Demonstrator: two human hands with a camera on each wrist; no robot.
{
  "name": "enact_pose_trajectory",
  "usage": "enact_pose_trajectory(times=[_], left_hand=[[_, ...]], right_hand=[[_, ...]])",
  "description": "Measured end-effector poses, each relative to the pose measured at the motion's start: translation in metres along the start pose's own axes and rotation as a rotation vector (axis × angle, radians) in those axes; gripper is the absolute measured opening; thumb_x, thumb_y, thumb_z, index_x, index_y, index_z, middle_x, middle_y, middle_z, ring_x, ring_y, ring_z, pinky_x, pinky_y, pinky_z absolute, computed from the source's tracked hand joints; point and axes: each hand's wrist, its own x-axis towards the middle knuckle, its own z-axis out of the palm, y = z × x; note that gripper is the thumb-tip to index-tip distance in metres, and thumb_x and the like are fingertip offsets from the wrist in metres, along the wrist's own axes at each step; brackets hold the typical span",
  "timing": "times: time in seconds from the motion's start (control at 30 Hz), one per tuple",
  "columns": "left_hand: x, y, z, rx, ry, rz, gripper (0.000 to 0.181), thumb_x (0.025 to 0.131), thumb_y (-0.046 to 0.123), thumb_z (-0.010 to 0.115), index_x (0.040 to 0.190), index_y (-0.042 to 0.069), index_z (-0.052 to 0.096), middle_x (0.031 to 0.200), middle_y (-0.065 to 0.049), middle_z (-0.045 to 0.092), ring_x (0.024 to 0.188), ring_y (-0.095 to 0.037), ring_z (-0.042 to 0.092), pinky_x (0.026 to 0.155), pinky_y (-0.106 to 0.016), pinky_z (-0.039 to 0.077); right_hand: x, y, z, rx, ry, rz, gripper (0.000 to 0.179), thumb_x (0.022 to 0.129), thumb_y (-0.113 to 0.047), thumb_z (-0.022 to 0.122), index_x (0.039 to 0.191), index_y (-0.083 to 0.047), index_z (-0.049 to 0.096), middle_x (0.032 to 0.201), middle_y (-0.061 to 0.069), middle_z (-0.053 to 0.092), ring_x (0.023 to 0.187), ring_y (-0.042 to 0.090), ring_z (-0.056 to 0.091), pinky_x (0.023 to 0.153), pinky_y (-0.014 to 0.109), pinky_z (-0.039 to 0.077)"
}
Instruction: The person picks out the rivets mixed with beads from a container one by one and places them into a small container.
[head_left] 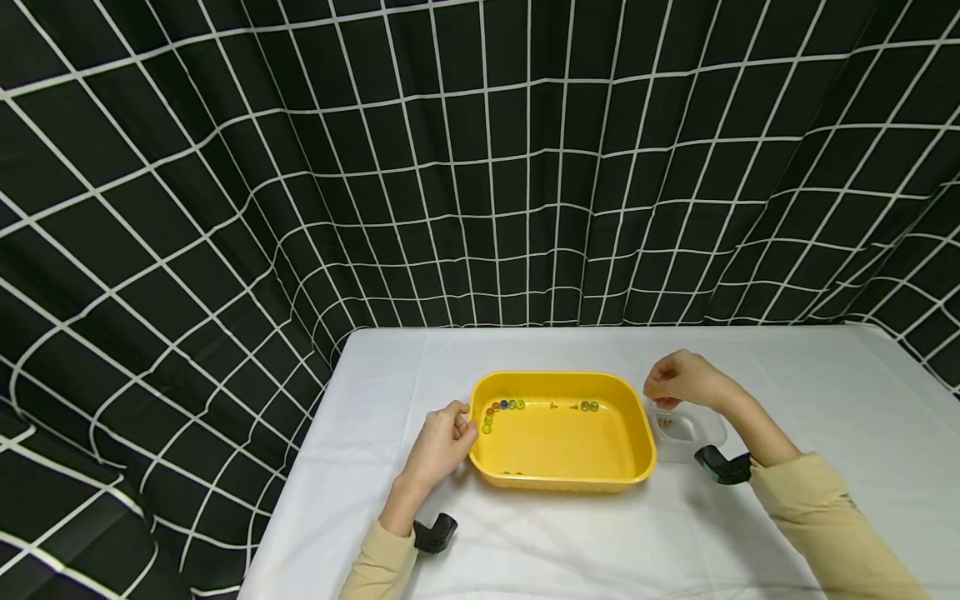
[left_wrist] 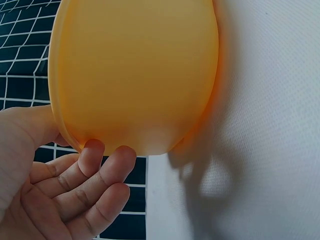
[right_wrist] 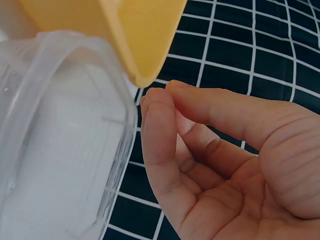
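Observation:
A yellow plastic tub point(head_left: 562, 446) stands on the white-covered table. My left hand point(head_left: 442, 442) grips its left rim; in the left wrist view, fingertips point(left_wrist: 119, 162) rest against the outer wall while the thumb goes over the edge. Right of the tub is a small clear plastic container point(head_left: 701, 427), with a few tiny brass-coloured pieces point(head_left: 664, 422) inside. Above that container hovers my right hand point(head_left: 690, 382), close to the tub's right rim. Its thumb and index fingertips meet in a pinch; I see no thing clearly between them.
Along the tub's far and left inside edges lie several coloured glass marbles point(head_left: 504, 405). Two more marbles point(head_left: 589, 406) sit at the back right, beside two tiny brass-coloured pieces point(head_left: 573, 407). A black curtain with white grid lines point(head_left: 525, 167) hangs behind the table.

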Motion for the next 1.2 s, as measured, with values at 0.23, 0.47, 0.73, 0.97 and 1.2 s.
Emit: enact_pose_trajectory(times=[0.23, 0.47, 0.73, 0.97, 1.2], left_hand=[[0.0, 0.0, 0.0, 0.003, -0.001, -0.003, 0.028, 0.085, 0.005, 0.056, 0.107, -0.013, 0.058, 0.068, 0.002, 0.052, 0.052, -0.003, 0.047, 0.047, -0.018, 0.045], [0.0, 0.0, 0.0, 0.003, 0.001, -0.004, 0.028, 0.085, 0.005, 0.057, 0.107, -0.012, 0.058, 0.068, 0.002, 0.052, 0.052, -0.003, 0.047, 0.047, -0.018, 0.045], [0.0, 0.0, 0.0, -0.002, 0.005, -0.003, 0.027, 0.085, 0.004, 0.056, 0.107, -0.012, 0.058, 0.068, 0.002, 0.052, 0.052, -0.003, 0.047, 0.047, -0.018, 0.044], [0.0, -0.001, 0.001, 0.003, -0.001, -0.008, 0.027, 0.086, 0.006, 0.056, 0.107, -0.011, 0.058, 0.068, 0.003, 0.052, 0.051, -0.003, 0.047, 0.046, -0.017, 0.044], [0.0, -0.003, 0.001, -0.001, -0.007, 0.001, 0.028, 0.087, 0.005, 0.056, 0.109, -0.012, 0.057, 0.068, 0.002, 0.052, 0.05, -0.003, 0.046, 0.046, -0.017, 0.044]], right_hand=[[0.006, -0.011, 0.002, 0.002, -0.002, -0.029, 0.014, 0.085, -0.006, 0.061, 0.082, 0.007, 0.064, 0.068, 0.005, 0.061, 0.063, 0.017, 0.057, 0.062, 0.03, 0.053], [0.015, -0.022, 0.006, 0.016, -0.021, -0.04, 0.014, 0.085, -0.005, 0.059, 0.083, 0.009, 0.063, 0.068, 0.007, 0.061, 0.063, 0.017, 0.057, 0.063, 0.032, 0.054], [0.026, -0.031, 0.017, 0.003, -0.025, -0.044, 0.011, 0.085, -0.004, 0.059, 0.083, 0.007, 0.063, 0.069, 0.007, 0.061, 0.063, 0.017, 0.057, 0.064, 0.032, 0.054], [0.036, -0.038, 0.032, 0.001, -0.041, -0.076, 0.01, 0.084, -0.002, 0.059, 0.079, 0.005, 0.063, 0.07, 0.009, 0.061, 0.063, 0.017, 0.058, 0.064, 0.033, 0.054], [0.047, -0.043, 0.045, 0.009, -0.05, -0.115, 0.009, 0.083, 0.0, 0.058, 0.078, 0.006, 0.062, 0.066, 0.01, 0.059, 0.059, 0.018, 0.055, 0.061, 0.032, 0.052]])
